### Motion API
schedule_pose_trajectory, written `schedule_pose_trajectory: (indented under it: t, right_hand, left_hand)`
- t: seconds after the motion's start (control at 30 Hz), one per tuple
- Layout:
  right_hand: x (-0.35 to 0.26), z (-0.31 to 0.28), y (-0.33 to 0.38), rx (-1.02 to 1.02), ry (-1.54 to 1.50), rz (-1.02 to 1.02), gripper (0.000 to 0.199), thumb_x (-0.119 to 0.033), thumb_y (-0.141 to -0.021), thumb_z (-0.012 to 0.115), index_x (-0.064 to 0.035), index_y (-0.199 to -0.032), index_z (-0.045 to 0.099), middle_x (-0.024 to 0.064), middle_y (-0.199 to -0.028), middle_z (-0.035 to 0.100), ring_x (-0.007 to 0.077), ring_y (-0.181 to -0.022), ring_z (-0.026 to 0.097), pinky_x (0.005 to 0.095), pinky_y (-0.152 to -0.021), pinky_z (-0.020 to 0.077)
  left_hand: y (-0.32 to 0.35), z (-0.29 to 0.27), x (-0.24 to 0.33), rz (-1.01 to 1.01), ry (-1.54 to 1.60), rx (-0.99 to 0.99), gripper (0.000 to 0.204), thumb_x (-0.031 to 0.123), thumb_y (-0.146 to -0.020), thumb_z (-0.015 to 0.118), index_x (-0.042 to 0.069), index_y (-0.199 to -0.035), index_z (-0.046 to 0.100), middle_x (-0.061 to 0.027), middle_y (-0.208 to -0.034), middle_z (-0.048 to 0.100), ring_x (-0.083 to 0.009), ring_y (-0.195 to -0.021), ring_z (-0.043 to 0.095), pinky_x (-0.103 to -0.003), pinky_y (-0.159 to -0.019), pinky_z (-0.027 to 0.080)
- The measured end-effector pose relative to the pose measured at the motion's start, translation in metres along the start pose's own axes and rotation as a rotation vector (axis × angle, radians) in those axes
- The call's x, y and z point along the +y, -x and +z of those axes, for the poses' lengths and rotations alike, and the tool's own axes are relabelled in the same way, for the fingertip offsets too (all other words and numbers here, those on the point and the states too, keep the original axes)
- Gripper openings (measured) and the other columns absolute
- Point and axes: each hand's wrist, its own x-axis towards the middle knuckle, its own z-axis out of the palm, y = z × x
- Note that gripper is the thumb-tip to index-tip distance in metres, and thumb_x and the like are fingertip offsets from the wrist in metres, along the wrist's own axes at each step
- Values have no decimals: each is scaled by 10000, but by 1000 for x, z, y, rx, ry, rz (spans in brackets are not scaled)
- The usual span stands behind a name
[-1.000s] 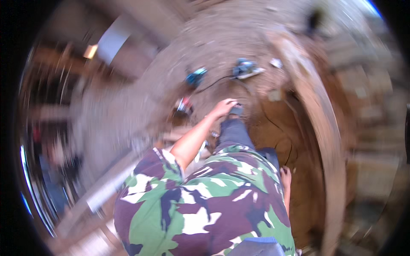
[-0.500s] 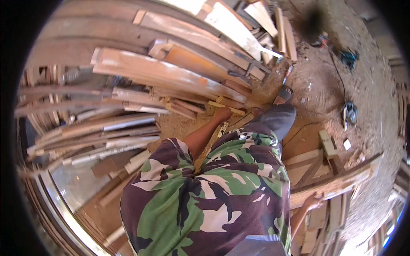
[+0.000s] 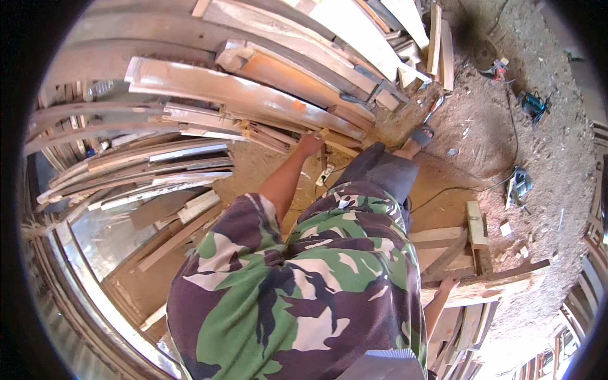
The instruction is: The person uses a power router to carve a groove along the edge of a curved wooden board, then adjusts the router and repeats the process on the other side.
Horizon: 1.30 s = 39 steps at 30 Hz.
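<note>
My left hand (image 3: 310, 144) reaches forward to the near end of the stacked boards, beside a long whitish-brown board (image 3: 253, 98). Its fingers are curled in, and what they close on is too small to make out. A short dark piece of wood (image 3: 322, 156) stands just below that hand. At my right side, my right hand (image 3: 448, 286) grips the upper edge of a rough wooden plank (image 3: 500, 290), its fingers partly hidden. Against this plank rest a pale wood block (image 3: 475, 223) and a slanting board (image 3: 447, 257).
A white power strip (image 3: 325, 175) lies on the dirt near my left hand. Corded power tools, one teal (image 3: 534, 105) and one blue (image 3: 520, 183), sit at the right, with a cable (image 3: 459, 188) crossing the ground. Lumber stacks (image 3: 145, 168) fill the left side.
My left hand has moved slightly left and farther forward, to the board ends. My right hand has slid left along the plank, onto its upper edge. My view has shifted a little.
</note>
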Motion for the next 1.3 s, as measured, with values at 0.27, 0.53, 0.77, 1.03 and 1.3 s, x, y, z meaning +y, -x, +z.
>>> schedule_pose_trajectory:
  t: [0.27, 0.53, 0.77, 1.03, 1.3]
  right_hand:
    - [35, -20, 22, 153, 296, -21, 864, -283, -954, 673, -92, -1666, 223, 208, -1634, 401, 358, -1441, 452, 487, -1184, 376]
    - [38, -10, 8, 18, 71, 6, 898, -288, -954, 679, -95, -1673, 176, 231, -1609, 417, 368, -1413, 476, 492, -1170, 384]
    - [54, -20, -1, -44, -21, -141, 930, -293, -954, 685, -97, -1678, 136, 250, -1588, 431, 377, -1389, 497, 497, -1159, 390]
    - [96, -3, 56, 160, 7, -277, 855, -203, -964, 710, -30, -1657, 240, 226, -1626, 404, 353, -1439, 463, 484, -1202, 376]
    - [30, 36, 71, 193, -124, -567, 823, -186, -968, 703, -24, -1647, 267, 223, -1622, 414, 350, -1441, 463, 480, -1206, 373]
  left_hand:
    - [3, 22, 7, 353, -248, -246, 257, 260, -915, 610, 55, -874, 760, -195, -950, 732, -414, -956, 700, -538, -823, 555]
    - [72, 92, -12, 46, -18, -254, 313, 336, -924, 673, 49, -1009, 762, -220, -1046, 748, -420, -1005, 698, -512, -883, 550]
    - [149, 160, -58, -116, 308, -42, 459, 409, -937, 700, 40, -1210, 721, -212, -1147, 759, -405, -1044, 720, -492, -924, 559]
    - [203, 233, -126, 302, -142, -228, 294, 271, -961, 633, 118, -1165, 780, -138, -1282, 716, -365, -1231, 643, -467, -980, 546]
    - [111, -6, -14, -66, 693, 589, 660, 302, -945, 732, 8, -1488, 498, -247, -1277, 687, -397, -1126, 689, -489, -1045, 523]
